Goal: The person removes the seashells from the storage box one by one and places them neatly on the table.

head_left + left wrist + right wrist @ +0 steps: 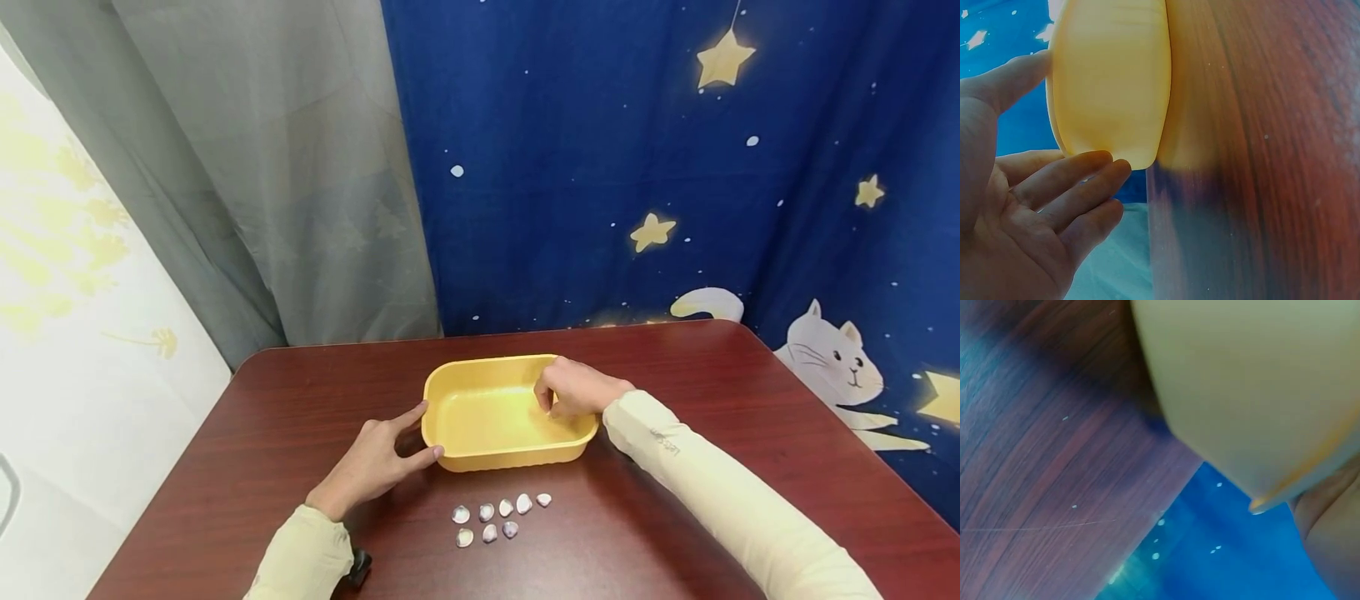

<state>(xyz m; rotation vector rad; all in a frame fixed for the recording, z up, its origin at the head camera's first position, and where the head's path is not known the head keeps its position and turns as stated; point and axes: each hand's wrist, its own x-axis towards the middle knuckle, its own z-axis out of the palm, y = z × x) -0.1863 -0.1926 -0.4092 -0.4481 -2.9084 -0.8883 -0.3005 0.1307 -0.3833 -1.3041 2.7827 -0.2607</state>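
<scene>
A yellow plastic basin (pixel 491 421) with rounded corners stands on the table. My left hand (pixel 372 460) is at its left end, index finger and thumb spread apart and touching the rim. In the left wrist view, the other fingers (pixel 1094 195) lie loosely extended against the outer wall. My right hand (pixel 576 388) reaches over the right rim, its fingers bent down toward the basin floor. I cannot tell whether something is between those fingertips; the basin wall hides them in the right wrist view. Several small pale shells (pixel 506 507) lie in two rows in front of the basin.
The dark red-brown wooden table (pixel 292 433) has rounded far corners. Behind it hang a grey curtain (pixel 300 208) and a blue curtain (pixel 555 183) with stars and a white cat. A small black object (pixel 361 568) shows beside the left sleeve.
</scene>
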